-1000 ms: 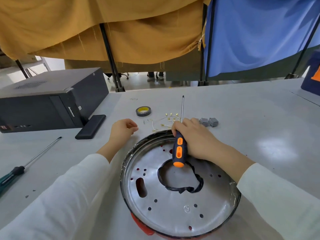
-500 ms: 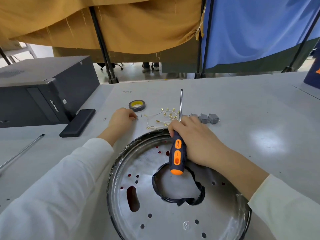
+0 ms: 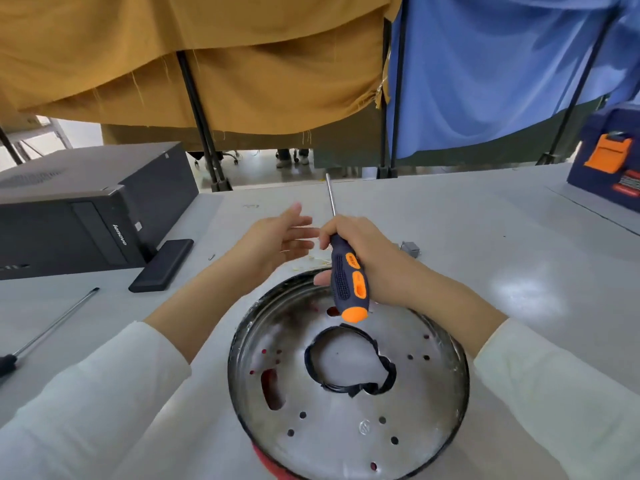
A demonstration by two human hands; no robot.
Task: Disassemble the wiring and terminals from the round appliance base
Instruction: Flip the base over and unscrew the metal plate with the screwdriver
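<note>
Lenovo PC (image 3: 90,216) on the counter (image 3: 485,237); left hand (image 3: 277,239) now lifted, fingers spread, right hand (image 3: 367,258) still gripping the screwdriver (image 3: 348,282).

Round base (image 3: 346,410) at worktop (image 3: 485,230) near edge, centre. Computer case (image 3: 86,209) at left edge; flat box (image 3: 162,265) just beside it. Toolbox (image 3: 609,168) far right corner. Spare screwdriver (image 3: 52,327) left of base.

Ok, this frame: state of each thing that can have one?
left hand: open, raised, holding nothing
right hand: grips the screwdriver
screwdriver: held, shaft pointing away
round base: flat on the table, black ring loose inside
second screwdriver: lying on the table
computer case: lying flat
</note>
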